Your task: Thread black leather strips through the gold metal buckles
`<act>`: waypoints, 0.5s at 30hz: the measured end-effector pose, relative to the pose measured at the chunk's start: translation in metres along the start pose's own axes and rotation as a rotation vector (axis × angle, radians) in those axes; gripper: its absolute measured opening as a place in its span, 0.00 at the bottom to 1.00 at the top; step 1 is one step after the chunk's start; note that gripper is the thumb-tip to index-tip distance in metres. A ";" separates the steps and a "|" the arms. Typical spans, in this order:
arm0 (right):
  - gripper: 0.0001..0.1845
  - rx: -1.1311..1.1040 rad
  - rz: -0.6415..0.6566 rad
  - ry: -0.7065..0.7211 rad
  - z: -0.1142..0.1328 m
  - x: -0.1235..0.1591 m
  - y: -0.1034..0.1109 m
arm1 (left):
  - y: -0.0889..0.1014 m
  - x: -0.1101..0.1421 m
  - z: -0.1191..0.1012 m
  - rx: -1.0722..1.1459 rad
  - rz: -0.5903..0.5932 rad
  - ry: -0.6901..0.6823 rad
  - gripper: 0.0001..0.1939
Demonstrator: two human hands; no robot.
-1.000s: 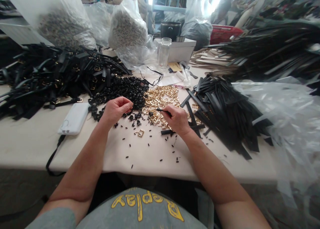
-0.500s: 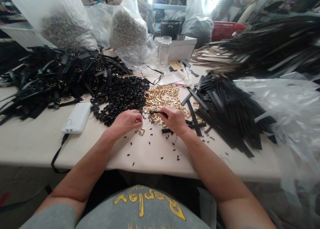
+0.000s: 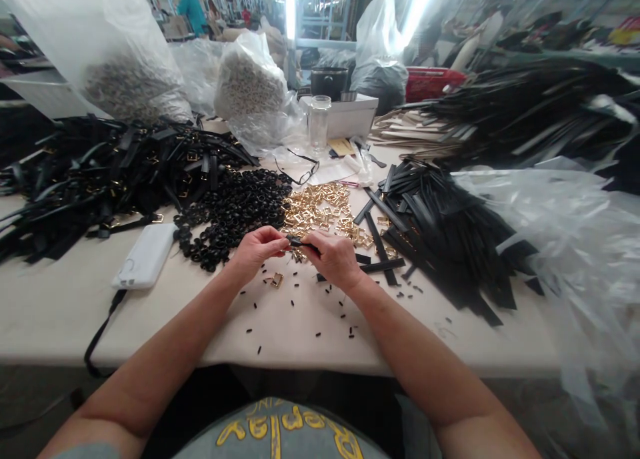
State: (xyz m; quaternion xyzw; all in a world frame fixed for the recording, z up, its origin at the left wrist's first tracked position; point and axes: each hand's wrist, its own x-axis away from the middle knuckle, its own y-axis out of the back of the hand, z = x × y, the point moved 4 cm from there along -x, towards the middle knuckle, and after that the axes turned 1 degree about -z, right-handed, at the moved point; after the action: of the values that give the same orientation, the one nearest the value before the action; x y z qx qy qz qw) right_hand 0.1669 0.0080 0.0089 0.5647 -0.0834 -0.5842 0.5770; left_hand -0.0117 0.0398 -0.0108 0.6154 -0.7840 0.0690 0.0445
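Note:
A short black strap [image 3: 299, 242] stretches between my two hands over the near edge of the buckle pile. My left hand [image 3: 257, 252] pinches its left end between thumb and fingers. Curled round the other end is my right hand [image 3: 334, 255], closed. Whether a small part is also between the left fingertips cannot be seen. Just below lies a single gold buckle [image 3: 277, 280] on the table. Behind the hands is a heap of gold buckles [image 3: 320, 205], with a mound of black loops [image 3: 235, 205] to its left. Several tiny black pieces [image 3: 293, 303] are scattered nearer to me.
Black strips [image 3: 445, 232] are piled on the right beside crumpled clear plastic [image 3: 565, 225]. Straps with buckles [image 3: 125, 159] cover the left. A white power bank [image 3: 145, 255] with a cable lies near my left forearm. Glasses [image 3: 303, 169] and a clear jar [image 3: 319, 122] stand farther back.
My hands have come together, and the left now grips the strap that the right was holding. The camera view has tilted up slightly.

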 end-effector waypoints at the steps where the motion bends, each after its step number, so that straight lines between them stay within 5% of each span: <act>1: 0.09 0.003 0.002 -0.009 0.000 0.000 0.000 | -0.002 -0.001 0.001 0.015 0.003 -0.001 0.18; 15: 0.10 -0.036 -0.001 -0.016 0.001 0.001 -0.001 | -0.009 -0.001 0.006 0.174 0.011 0.048 0.18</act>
State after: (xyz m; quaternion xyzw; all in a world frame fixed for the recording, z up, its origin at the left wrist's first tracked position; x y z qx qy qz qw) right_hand 0.1658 0.0071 0.0083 0.5495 -0.0773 -0.5905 0.5859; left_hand -0.0027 0.0379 -0.0167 0.6109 -0.7769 0.1521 0.0093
